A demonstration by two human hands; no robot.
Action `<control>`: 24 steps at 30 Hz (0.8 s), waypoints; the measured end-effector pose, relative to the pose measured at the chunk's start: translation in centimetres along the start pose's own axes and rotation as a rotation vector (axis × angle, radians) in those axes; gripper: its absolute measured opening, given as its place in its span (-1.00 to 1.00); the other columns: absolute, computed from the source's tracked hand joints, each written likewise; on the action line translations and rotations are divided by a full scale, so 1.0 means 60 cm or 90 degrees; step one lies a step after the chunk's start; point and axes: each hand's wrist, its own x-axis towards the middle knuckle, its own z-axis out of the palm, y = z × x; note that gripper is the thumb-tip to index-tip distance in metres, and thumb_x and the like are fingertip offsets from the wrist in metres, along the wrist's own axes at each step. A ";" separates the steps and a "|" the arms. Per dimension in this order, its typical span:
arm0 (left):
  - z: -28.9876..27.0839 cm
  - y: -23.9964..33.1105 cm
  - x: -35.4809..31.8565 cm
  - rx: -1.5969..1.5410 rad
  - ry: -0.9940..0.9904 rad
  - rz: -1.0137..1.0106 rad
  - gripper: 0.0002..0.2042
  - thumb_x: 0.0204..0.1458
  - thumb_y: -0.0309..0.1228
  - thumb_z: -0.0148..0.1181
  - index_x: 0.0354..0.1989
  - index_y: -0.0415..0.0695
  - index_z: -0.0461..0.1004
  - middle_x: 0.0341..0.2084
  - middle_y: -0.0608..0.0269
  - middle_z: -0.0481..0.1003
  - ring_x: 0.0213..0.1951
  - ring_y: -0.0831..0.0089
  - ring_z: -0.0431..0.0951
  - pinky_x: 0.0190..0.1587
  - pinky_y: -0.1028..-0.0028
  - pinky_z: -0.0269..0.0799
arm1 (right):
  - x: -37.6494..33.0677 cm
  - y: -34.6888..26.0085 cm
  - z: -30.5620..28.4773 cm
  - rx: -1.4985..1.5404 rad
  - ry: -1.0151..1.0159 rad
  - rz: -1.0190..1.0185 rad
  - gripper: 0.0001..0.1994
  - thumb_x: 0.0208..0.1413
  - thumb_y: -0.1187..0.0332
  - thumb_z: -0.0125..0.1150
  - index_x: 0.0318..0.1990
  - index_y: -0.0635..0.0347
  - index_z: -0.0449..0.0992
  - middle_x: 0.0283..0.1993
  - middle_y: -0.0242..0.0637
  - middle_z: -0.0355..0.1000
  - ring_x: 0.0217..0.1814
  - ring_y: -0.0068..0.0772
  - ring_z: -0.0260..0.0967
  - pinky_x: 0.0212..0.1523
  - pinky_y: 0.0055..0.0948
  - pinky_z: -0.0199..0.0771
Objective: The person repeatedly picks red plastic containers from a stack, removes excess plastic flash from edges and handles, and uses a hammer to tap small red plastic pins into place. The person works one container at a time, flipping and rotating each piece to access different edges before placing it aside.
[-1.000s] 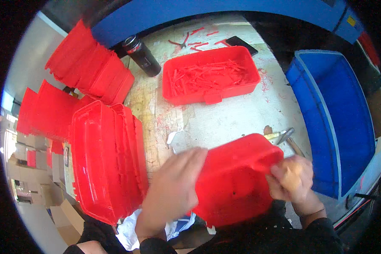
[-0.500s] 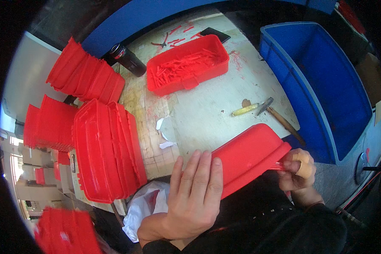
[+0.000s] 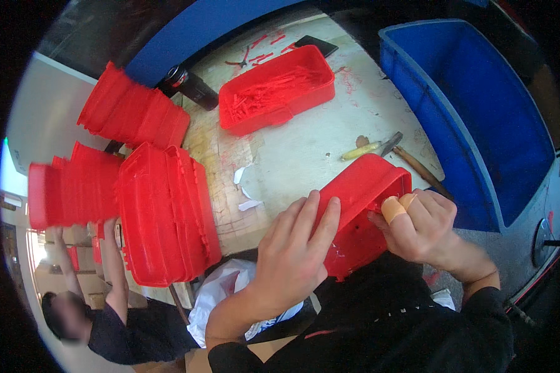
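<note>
- Head view: a red plastic tray (image 3: 361,214) sits tilted at the near edge of the worktable (image 3: 305,155), its underside turned toward the camera, held between both hands just above the person's dark-clothed lap.
- Left hand (image 3: 292,255) lies flat on the tray's near left face, fingers (image 3: 320,217) spread and pressing up along it; the palm is open rather than curled, so it steadies more than grasps.
- Right hand (image 3: 417,227) is closed on the tray's right rim, with the thumb, wrapped in a tan bandage (image 3: 393,208), pressed against the edge.
- Just left of the tray stands a stack of red trays (image 3: 165,214) on edge; a blue bin (image 3: 479,118) lies to the right.
- Beyond the tray, on the table, lie a hammer (image 3: 379,148) and a red tray of red strips (image 3: 277,90).
</note>
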 end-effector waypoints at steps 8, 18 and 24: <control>0.024 0.010 0.000 0.119 0.001 0.022 -0.49 -0.07 -0.46 0.08 0.15 -0.32 0.40 -0.01 -0.23 0.46 -0.05 0.02 0.53 -0.01 0.27 0.52 | 0.002 -0.027 0.020 0.234 0.019 0.217 -0.84 0.07 0.47 0.28 -0.22 0.29 0.47 -0.53 -0.36 0.35 -0.60 -0.48 0.30 -0.63 -0.41 0.31; 0.025 0.005 0.054 -0.076 -0.154 0.030 -0.26 -0.19 -0.62 0.13 0.31 -0.41 0.14 0.16 -0.32 0.25 0.17 -0.15 0.32 0.24 0.12 0.24 | -0.036 0.021 0.001 1.407 -0.321 0.804 -0.73 0.40 0.30 -0.10 0.08 0.28 0.37 -0.54 -0.46 0.16 -0.65 -0.71 -0.08 -0.67 -0.66 -0.13; 0.045 -0.008 0.056 -0.106 -0.148 0.044 -0.21 -0.22 -0.71 0.06 0.35 -0.45 0.03 0.25 -0.36 0.19 0.25 -0.18 0.25 0.31 0.11 0.17 | 0.003 -0.023 0.001 0.980 -0.240 0.624 -0.88 0.34 0.45 -0.01 -0.03 0.22 0.31 -0.40 -0.48 0.29 -0.47 -0.69 0.21 -0.49 -0.61 0.21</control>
